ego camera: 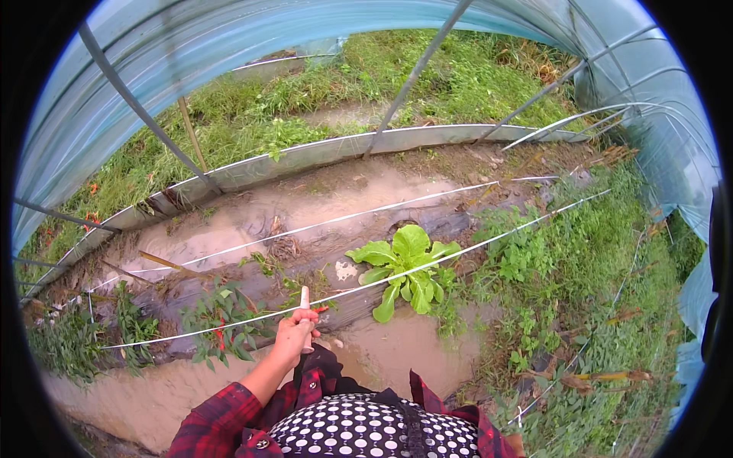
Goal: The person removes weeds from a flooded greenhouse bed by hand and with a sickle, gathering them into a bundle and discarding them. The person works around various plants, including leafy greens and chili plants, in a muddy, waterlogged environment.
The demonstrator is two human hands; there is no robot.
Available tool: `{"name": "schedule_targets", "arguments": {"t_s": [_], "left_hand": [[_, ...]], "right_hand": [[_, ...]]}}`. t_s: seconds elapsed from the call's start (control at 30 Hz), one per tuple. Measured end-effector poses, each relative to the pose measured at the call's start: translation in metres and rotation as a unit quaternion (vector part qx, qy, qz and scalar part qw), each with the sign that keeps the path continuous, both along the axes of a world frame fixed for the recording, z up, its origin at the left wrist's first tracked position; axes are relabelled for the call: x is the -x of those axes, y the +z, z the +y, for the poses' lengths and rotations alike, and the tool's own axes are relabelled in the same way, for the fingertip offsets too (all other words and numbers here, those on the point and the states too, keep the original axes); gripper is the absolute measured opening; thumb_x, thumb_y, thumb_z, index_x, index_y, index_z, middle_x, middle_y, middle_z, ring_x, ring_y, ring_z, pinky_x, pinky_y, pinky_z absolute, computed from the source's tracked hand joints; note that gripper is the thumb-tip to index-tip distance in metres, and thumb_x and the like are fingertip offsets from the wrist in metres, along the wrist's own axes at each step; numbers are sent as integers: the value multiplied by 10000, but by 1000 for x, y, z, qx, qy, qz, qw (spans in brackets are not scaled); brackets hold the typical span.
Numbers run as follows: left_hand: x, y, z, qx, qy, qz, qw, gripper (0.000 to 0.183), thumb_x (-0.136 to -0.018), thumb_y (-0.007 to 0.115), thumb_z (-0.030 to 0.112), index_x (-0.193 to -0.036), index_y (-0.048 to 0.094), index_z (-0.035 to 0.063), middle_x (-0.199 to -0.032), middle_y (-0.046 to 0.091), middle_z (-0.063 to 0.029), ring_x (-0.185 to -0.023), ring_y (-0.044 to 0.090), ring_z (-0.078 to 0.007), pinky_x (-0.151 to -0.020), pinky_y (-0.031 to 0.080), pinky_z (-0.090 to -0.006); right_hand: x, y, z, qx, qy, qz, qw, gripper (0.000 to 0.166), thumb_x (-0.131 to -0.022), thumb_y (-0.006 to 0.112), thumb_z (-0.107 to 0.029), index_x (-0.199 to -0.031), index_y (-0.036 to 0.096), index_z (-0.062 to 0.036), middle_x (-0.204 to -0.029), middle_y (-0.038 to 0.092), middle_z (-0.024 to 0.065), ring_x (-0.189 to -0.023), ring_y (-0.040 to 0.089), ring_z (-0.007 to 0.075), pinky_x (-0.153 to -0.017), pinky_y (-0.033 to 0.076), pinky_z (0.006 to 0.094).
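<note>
My left hand (296, 334) is closed around a pale, stick-like handle (304, 296), which sticks out above and below the fist. Its exact kind is unclear. The hand appears close to a white cord (355, 289) stretched across the view; I cannot tell whether they touch. A leafy light-green vegetable plant (409, 257) grows to the right of the hand, partly crossed by the cord. Left of it stand pepper plants (226, 318) with red peppers (220, 334). My right hand is out of view below the plaid sleeve (487, 426).
Muddy water (412, 343) fills the furrow before me, and dark plastic mulch (355, 306) covers the bed. A second white cord (343, 226) runs farther back. Slanting metal poles (412, 77) carry blue plastic sheeting (275, 48). Dense weeds (607, 320) grow at right.
</note>
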State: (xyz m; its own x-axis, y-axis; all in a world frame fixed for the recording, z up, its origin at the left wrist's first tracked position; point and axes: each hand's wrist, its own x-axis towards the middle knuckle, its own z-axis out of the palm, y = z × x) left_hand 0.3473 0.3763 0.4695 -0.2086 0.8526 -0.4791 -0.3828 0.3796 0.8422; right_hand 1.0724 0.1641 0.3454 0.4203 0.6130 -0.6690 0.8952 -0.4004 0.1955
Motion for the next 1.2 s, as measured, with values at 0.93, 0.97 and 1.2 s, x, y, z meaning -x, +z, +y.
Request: {"name": "schedule_targets", "arguments": {"t_s": [0.93,0.97,1.2], "left_hand": [[-95,36,-50,-25,-10,109,994,123,-819,490,48,-923,551,73,-838,595,-36,-586,547,-106,-495,436,-209],[-97,33,-43,-21,-12,105,994,124,-820,489,47,-925,550,72,-839,594,-37,-586,547,-107,-495,437,-210],[-103,19,31,-16,3,100,995,126,-837,479,41,-937,548,75,-855,594,-44,-606,550,-112,-513,441,-216]], "right_hand": [[87,14,-120,-210,-369,336,841,116,-770,533,-72,-828,575,20,-694,604,70,-562,572,129,-492,462,251],[82,11,-120,-225,-376,344,830,118,-766,529,-66,-827,579,22,-692,605,71,-559,573,132,-494,463,259],[58,19,-93,-211,-412,333,822,124,-763,527,-70,-848,576,6,-705,603,64,-553,560,117,-455,430,244]]}}
